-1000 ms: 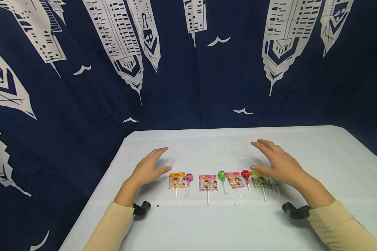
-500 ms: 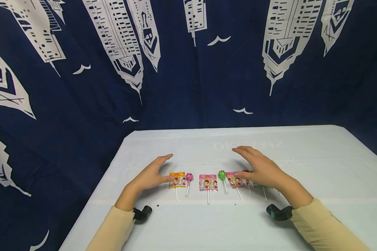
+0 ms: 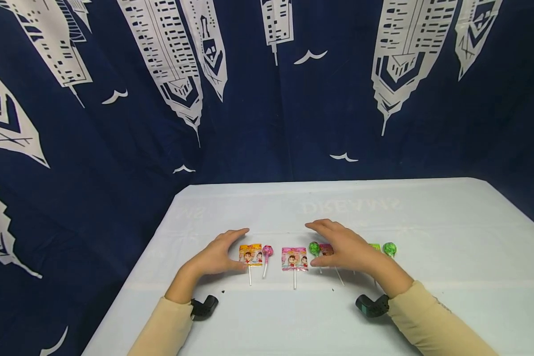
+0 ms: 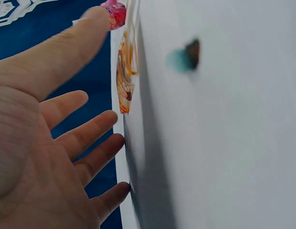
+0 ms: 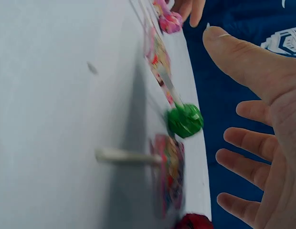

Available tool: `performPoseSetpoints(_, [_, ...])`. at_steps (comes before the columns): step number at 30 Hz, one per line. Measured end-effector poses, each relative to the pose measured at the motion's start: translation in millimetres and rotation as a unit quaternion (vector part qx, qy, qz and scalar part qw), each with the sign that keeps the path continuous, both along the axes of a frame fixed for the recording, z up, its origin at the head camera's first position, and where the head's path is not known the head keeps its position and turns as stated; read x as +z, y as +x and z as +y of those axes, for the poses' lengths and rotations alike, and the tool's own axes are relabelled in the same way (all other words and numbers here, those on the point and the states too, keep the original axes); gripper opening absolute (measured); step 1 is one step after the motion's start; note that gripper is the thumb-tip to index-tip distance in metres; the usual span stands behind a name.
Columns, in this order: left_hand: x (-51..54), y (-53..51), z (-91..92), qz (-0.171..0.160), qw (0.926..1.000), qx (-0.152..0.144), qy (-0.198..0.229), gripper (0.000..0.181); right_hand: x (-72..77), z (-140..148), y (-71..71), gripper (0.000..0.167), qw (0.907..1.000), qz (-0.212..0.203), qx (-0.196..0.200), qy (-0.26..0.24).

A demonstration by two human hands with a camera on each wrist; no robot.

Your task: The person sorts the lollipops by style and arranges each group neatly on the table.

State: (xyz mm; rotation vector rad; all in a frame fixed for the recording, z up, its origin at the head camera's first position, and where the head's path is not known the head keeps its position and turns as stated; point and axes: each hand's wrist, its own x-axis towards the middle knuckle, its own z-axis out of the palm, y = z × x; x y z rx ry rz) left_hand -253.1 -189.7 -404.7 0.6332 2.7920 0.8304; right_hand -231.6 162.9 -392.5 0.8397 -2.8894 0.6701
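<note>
A row of wrapped lollipops lies on the white table. My left hand [image 3: 215, 254] has its fingers spread beside the orange flat-packet lollipop [image 3: 250, 253]; its thumb tip overlaps the packet's edge, and contact cannot be told. Just right is a pink ball lollipop [image 3: 267, 251], then a pink flat-packet lollipop [image 3: 294, 258]. My right hand [image 3: 349, 249], fingers spread and holding nothing, hovers over the row's right half, by a green ball lollipop [image 3: 314, 248]. It partly hides another pink packet [image 3: 326, 249] and a green packet [image 3: 376, 246]. A red ball lollipop [image 5: 195, 222] shows only in the right wrist view.
A second green ball lollipop [image 3: 389, 248] lies at the row's right end. Small dark specks sit on the white table [image 3: 276, 321] in front of the row. A dark blue printed curtain [image 3: 258, 133] hangs behind the table. Both wrists wear black cameras [image 3: 204, 307].
My right hand has moved left and slightly nearer over the row, uncovering the rightmost green ball lollipop. My left hand has shifted slightly right and nearer. The lollipops have stayed in place.
</note>
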Motion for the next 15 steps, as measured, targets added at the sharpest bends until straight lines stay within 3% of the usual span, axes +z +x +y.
performPoseSetpoints(7, [-4.9, 0.6, 1.3, 0.005, 0.9998, -0.010, -0.018, 0.090, -5.0, -17, -1.5, 0.086, 0.9992, -0.004, 0.030, 0.025])
performPoseSetpoints(15, [-10.4, -2.0, -0.7, 0.027, 0.9991, -0.019, -0.025, 0.083, -10.8, -28, -6.1, 0.086, 0.9979, -0.025, 0.029, 0.051])
